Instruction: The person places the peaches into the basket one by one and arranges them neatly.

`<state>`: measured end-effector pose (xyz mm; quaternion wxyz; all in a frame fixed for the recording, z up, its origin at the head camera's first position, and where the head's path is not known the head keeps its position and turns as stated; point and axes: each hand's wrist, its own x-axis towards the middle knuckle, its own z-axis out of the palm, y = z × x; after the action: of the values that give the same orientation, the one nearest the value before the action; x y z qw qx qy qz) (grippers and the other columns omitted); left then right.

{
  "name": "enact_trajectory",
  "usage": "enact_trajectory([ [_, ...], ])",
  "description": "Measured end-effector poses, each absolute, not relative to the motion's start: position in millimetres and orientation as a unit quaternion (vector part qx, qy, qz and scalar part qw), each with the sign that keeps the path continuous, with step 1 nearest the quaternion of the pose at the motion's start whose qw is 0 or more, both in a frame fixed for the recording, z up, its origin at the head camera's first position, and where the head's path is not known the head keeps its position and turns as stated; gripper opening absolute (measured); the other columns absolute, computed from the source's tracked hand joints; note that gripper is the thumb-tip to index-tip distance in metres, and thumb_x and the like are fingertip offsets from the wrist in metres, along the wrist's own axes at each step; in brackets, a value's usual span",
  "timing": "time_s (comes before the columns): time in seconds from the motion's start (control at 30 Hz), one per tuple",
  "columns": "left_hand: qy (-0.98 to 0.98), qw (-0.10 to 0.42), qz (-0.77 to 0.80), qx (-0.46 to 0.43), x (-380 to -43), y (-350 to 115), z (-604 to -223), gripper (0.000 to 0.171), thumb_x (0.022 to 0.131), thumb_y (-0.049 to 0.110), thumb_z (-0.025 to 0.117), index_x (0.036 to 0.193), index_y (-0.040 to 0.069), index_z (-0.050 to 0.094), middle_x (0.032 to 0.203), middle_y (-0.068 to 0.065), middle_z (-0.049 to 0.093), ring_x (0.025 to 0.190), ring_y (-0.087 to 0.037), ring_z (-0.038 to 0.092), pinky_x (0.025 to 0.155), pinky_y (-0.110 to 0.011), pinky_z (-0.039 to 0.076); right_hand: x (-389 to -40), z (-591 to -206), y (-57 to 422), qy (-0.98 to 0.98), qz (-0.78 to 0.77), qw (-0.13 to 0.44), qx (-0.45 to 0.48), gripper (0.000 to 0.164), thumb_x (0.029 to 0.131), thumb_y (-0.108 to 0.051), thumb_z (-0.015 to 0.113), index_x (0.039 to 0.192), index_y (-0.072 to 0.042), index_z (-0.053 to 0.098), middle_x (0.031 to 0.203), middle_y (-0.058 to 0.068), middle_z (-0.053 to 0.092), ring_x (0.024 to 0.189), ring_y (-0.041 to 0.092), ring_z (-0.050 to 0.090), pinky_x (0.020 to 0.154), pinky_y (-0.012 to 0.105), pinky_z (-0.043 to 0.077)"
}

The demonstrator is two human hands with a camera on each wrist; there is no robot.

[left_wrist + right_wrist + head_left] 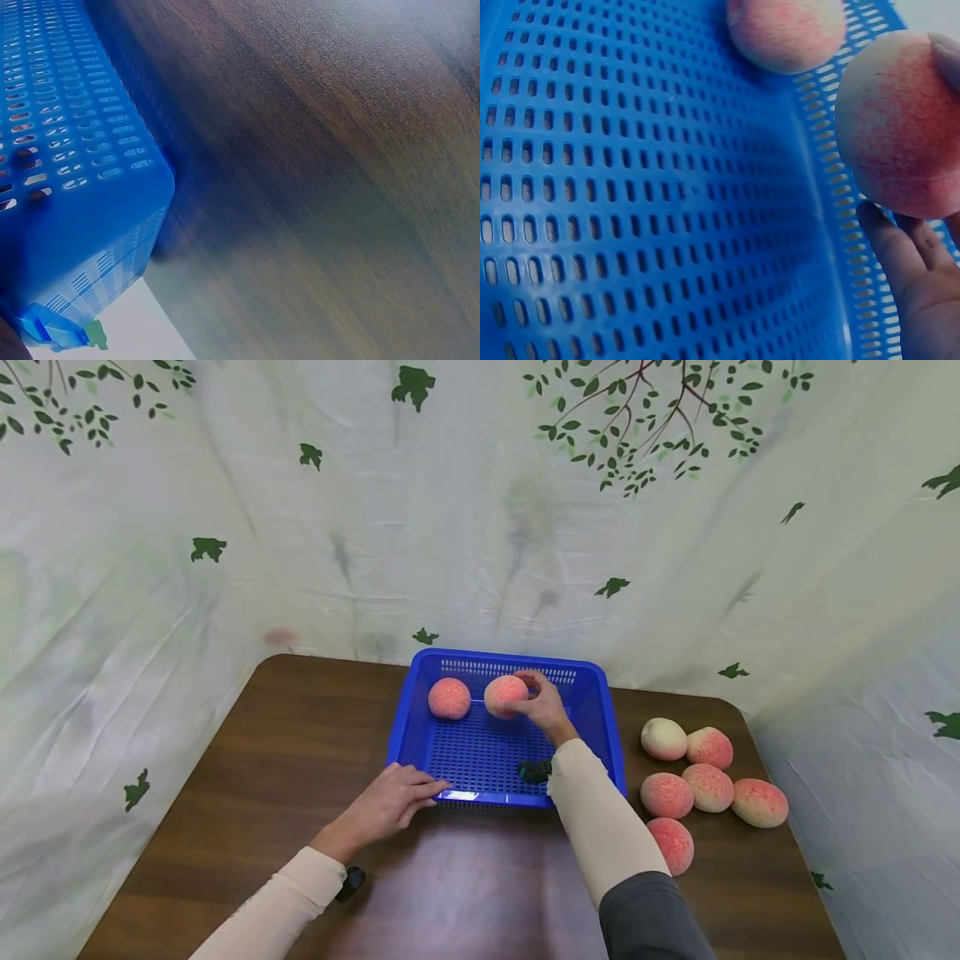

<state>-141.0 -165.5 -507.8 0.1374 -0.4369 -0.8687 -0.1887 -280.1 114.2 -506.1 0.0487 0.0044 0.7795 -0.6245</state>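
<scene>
A blue perforated plastic basket (480, 752) stands on the brown table, and one pink peach (449, 698) lies in its back left part. Over the basket's back half, my right hand (543, 706) grips a second peach (505, 696) between thumb and fingers. The right wrist view shows this held peach (904, 127) close up, with fingertips (885, 232) at its side and the other peach (787, 30) a little way off. My left hand (393, 797) rests on the basket's front left rim with its fingers extended. In the left wrist view the basket's side wall (82, 142) fills the left.
On the table (315, 735) right of the basket lie several more peaches (708, 787), one of them paler (663, 739). Behind the table hangs a white cloth (465, 527) with printed leaves.
</scene>
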Motion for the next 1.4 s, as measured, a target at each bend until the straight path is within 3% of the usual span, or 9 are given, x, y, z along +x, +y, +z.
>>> enact_trajectory([
  [0.47,-0.868,0.138,-0.186,-0.439,-138,-160,-506,0.029,0.084,0.015,0.072,0.113,0.012,0.073,0.096,0.001,0.07,0.082,-0.017,0.058,0.07,-0.03,0.04,-285,-525,100,0.801,-0.591,0.086,0.035,0.066,0.071,0.008,0.078,0.13,0.0,0.049,0.135,0.021,0.051,0.12,0.037,0.052,0.095,0.045,0.045],
  [0.8,-0.866,0.139,-0.186,-0.444,-138,-159,-505,0.029,0.084,0.014,0.072,0.113,0.012,0.073,0.096,0.001,0.07,0.083,-0.016,0.058,0.07,-0.03,0.039,-284,-532,98,0.813,-0.573,0.105,0.012,0.066,0.073,0.009,0.077,0.133,-0.004,0.053,0.136,0.019,0.051,0.116,0.036,0.055,0.094,0.045,0.047],
  [0.93,-0.867,0.138,-0.183,-0.442,-138,-160,-503,0.029,0.084,0.015,0.072,0.113,0.012,0.073,0.097,0.001,0.07,0.083,-0.016,0.059,0.07,-0.03,0.039,-287,-528,98,0.818,-0.567,0.101,0.003,0.068,0.071,0.011,0.076,0.133,0.0,0.051,0.135,0.021,0.051,0.117,0.037,0.055,0.097,0.044,0.044],
  [1.1,-0.869,0.14,-0.174,-0.441,-138,-163,-502,0.028,0.084,0.015,0.072,0.112,0.013,0.073,0.096,0.001,0.07,0.082,-0.016,0.058,0.069,-0.029,0.039,-290,-527,96,0.819,-0.561,0.118,0.005,0.065,0.073,0.01,0.076,0.131,0.004,0.048,0.133,0.023,0.05,0.119,0.038,0.054,0.097,0.043,0.044],
  [1.4,-0.872,0.131,-0.176,-0.437,-140,-166,-501,0.029,0.085,0.015,0.072,0.114,0.013,0.072,0.097,0.001,0.07,0.082,-0.016,0.058,0.07,-0.029,0.039,-294,-526,94,0.824,-0.553,0.125,0.005,0.071,0.073,0.005,0.078,0.137,-0.001,0.047,0.131,0.023,0.052,0.116,0.037,0.055,0.095,0.045,0.045],
])
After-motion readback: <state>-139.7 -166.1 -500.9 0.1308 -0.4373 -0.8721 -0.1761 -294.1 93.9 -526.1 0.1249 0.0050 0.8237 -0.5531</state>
